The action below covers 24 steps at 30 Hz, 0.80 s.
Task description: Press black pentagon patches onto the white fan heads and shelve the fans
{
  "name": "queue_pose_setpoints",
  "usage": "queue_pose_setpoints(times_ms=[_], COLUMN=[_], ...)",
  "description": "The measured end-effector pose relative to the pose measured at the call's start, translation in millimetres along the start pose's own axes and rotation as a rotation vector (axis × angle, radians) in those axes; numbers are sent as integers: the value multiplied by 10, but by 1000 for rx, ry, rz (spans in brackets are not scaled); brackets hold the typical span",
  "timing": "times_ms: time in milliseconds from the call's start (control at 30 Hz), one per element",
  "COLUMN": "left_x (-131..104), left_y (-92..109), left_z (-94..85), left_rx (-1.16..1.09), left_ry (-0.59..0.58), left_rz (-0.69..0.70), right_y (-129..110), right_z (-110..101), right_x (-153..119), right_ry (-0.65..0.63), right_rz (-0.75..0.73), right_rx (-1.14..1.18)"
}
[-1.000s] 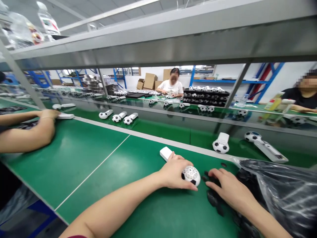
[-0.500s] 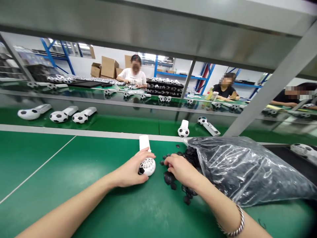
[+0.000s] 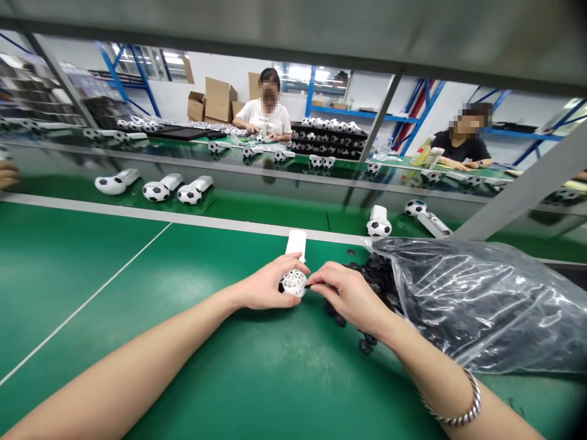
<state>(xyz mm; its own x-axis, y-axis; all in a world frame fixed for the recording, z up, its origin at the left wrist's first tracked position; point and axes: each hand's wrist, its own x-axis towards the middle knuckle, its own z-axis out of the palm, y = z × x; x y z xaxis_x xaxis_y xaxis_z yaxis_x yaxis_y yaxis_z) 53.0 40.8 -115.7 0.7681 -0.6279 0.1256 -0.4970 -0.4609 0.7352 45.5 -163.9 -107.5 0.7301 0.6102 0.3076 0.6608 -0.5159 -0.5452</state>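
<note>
My left hand [image 3: 270, 284] is closed around the round head of a white handheld fan [image 3: 296, 282] with a soccer-ball pattern and a web-like grille. Its white handle points away from me on the green table [image 3: 192, 354]. Thumb and fingertips of my right hand [image 3: 351, 296] pinch a small black piece at the right edge of the fan head; the piece is mostly hidden. Beneath and behind that hand lies a heap of loose black pieces [image 3: 378, 275], spilling from a clear plastic bag [image 3: 486, 305].
Soccer-ball fans [image 3: 156, 189] lie along the green strip beyond the table's pale edge, with another fan [image 3: 378, 223] further right. A slanted metal post [image 3: 518, 189] stands behind the bag. Co-workers sit across the line, one in a white shirt [image 3: 268, 119]. Someone's hand [image 3: 8, 174] shows at far left.
My right hand has moved from the black heap to the fan head's right edge with a small black piece. My left hand keeps its hold on the fan. The camera view has shifted.
</note>
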Motion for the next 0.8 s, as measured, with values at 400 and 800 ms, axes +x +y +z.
queue_pose_setpoints(times_ms=[400,800], left_x=[19,22], left_y=[18,30], left_z=[12,83], left_rx=[4,4], left_ry=[7,59], left_rz=[2,-45], right_y=[-66,43], right_z=[122,193], right_x=[8,106], right_ry=[-62,31], right_rz=[-137,212], right_rx=[-117,450])
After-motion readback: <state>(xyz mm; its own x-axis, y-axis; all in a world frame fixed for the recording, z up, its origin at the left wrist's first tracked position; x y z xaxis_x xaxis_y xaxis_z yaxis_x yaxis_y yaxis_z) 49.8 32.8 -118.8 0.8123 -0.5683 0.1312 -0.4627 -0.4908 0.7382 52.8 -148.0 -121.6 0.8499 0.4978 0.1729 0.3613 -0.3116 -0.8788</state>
